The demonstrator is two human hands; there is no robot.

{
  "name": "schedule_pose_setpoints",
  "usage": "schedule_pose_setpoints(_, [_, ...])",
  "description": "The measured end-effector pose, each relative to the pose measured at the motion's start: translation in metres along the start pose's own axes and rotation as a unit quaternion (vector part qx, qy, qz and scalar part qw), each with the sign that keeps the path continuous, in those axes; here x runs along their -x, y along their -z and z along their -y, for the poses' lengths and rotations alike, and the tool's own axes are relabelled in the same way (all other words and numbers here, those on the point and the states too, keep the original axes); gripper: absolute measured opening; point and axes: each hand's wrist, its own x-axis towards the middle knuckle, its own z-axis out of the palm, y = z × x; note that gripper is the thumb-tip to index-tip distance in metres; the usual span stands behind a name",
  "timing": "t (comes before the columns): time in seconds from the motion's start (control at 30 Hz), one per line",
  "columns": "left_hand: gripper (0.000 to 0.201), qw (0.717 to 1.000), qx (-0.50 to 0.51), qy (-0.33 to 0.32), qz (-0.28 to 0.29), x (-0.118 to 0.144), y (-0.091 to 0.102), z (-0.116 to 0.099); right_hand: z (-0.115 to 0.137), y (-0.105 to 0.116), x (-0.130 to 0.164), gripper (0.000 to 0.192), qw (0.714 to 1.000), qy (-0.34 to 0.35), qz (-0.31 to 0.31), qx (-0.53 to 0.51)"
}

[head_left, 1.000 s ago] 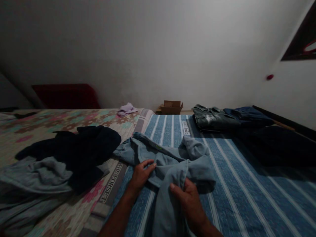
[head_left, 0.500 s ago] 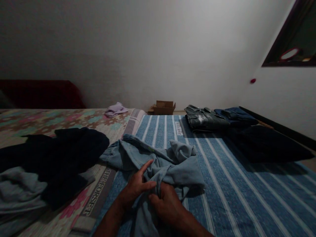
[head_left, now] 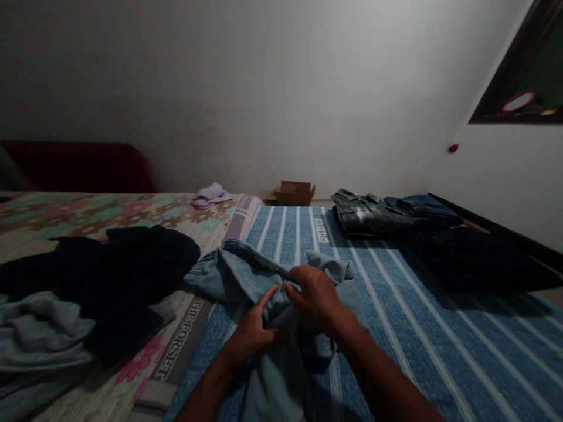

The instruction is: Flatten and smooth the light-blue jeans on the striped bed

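Note:
A light-blue denim garment (head_left: 275, 381) lies bunched in front of me, with a gathered, elastic-looking edge at its upper left. My left hand (head_left: 253, 334) rests against the crumpled cloth, its thumb and index finger spread apart; its other fingers are mostly hidden. Just right of it, my right hand (head_left: 314, 296) is closed on a fold near the top of the garment, knuckles up. Exactly how much cloth it grips is hidden beneath the fingers.
Dark clothing (head_left: 127, 275) and a grey cloth (head_left: 41, 334) lie left on a floral sheet (head_left: 65, 214). A folded grey-green garment (head_left: 369, 212), folded blue jeans (head_left: 424, 208) and a dark pile (head_left: 479, 261) sit right on the striped blue bedding (head_left: 396, 334). A cardboard box (head_left: 294, 193) stands behind.
My right hand has moved up and away from me, from the lower folds to the garment's upper part. My left hand stays in nearly the same place on the cloth.

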Motion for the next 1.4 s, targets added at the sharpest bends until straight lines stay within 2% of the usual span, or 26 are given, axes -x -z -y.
schedule_pose_setpoints(0.13, [0.104,1.0,-0.006,-0.011,0.014,-0.001,0.001,0.006,-0.018,-0.021,-0.032,0.035,0.998,-0.01,0.036,0.059])
schedule_pose_setpoints(0.27, [0.1,0.999,-0.022,-0.011,0.025,-0.002,0.002,0.01,-0.029,-0.042,-0.043,0.045,0.994,-0.037,0.072,0.07])
schedule_pose_setpoints(0.47, [0.089,0.997,-0.067,0.003,0.037,-0.003,0.002,0.01,-0.036,-0.056,-0.048,0.026,0.992,-0.079,0.093,0.043])
schedule_pose_setpoints(0.57, [0.087,0.995,-0.096,-0.005,0.023,-0.003,0.003,0.008,-0.041,-0.054,-0.052,0.023,0.99,-0.116,0.079,-0.006])
schedule_pose_setpoints(0.7, [0.083,0.992,-0.123,-0.006,0.006,-0.001,0.002,0.004,-0.054,-0.043,-0.052,0.022,0.981,-0.143,0.049,-0.123])
schedule_pose_setpoints(0.83, [0.079,0.994,-0.113,0.009,-0.003,0.002,-0.002,-0.005,-0.064,-0.026,-0.039,0.023,0.955,-0.147,0.019,-0.257])
schedule_pose_setpoints(0.97, [0.069,0.996,-0.083,-0.021,-0.041,0.008,-0.007,-0.017,-0.063,-0.005,-0.014,0.03,0.924,-0.137,-0.013,-0.357])
schedule_pose_setpoints(1.03, [0.064,0.993,-0.072,-0.034,-0.089,0.01,-0.009,-0.022,-0.06,0.006,0.0,0.033,0.881,-0.131,-0.033,-0.453])
schedule_pose_setpoints(1.17, [0.065,0.977,-0.078,-0.056,-0.191,0.011,-0.006,-0.028,-0.052,0.025,0.024,0.029,0.709,-0.106,-0.081,-0.692])
schedule_pose_setpoints(1.2, [0.065,0.971,-0.091,-0.058,-0.214,0.011,-0.004,-0.029,-0.05,0.028,0.029,0.027,0.685,-0.098,-0.097,-0.716])
schedule_pose_setpoints(1.3, [0.064,0.951,-0.133,-0.067,-0.271,0.011,0.002,-0.034,-0.045,0.032,0.043,0.02,0.641,-0.074,-0.145,-0.75])
schedule_pose_setpoints(1.4, [0.063,0.942,-0.138,-0.079,-0.294,0.012,0.006,-0.038,-0.045,0.026,0.053,0.019,0.602,-0.064,-0.178,-0.776])
